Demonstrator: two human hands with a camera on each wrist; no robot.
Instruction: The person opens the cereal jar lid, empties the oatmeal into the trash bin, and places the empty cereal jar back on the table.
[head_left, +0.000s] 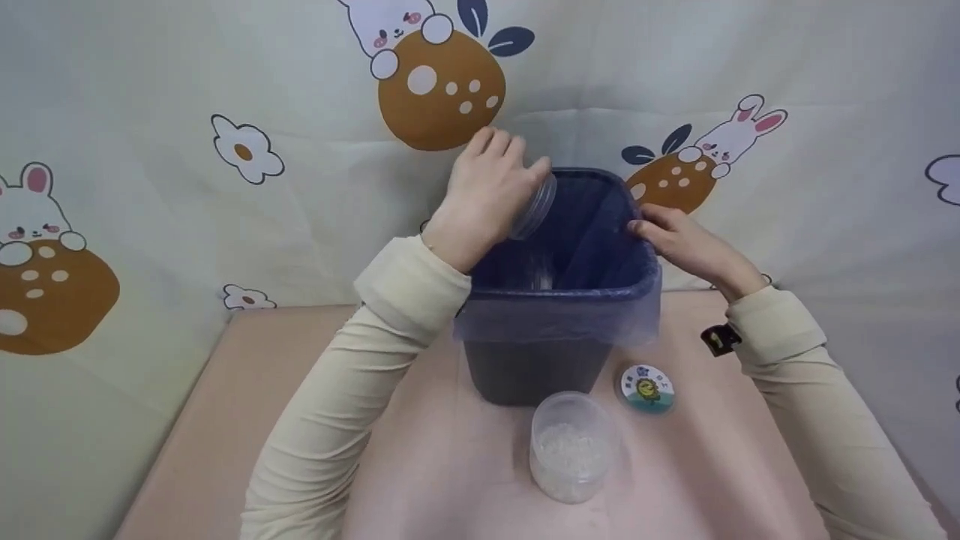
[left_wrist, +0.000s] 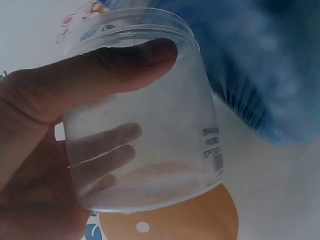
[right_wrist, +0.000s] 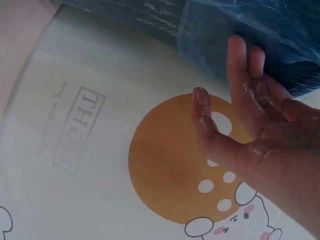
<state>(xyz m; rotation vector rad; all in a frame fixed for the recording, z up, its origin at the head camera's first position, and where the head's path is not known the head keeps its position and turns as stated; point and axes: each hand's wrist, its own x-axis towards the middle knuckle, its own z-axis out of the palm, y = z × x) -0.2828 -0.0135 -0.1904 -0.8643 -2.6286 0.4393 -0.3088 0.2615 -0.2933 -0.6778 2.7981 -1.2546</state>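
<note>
My left hand (head_left: 491, 187) grips a clear plastic jar (left_wrist: 150, 115), tipped with its mouth toward the inside of the trash can (head_left: 536, 367). Thumb and fingers wrap opposite sides of the jar, and the fingers show through its wall. A blue plastic bag (head_left: 555, 319) lines the can and folds over its rim. At the right side of that rim, my right hand (head_left: 694, 244) holds on, thumb over the edge. Several of its fingers lie outside against the bag, with whitish residue on the skin (right_wrist: 260, 127).
In front of the can stands a second clear tub (head_left: 571, 450) with translucent lumpy material inside. A round lid (head_left: 646, 388) with a cartoon label lies to its right on the pink tabletop (head_left: 465, 465). Behind the can hangs a printed cloth (head_left: 315, 90) with rabbits and flowers.
</note>
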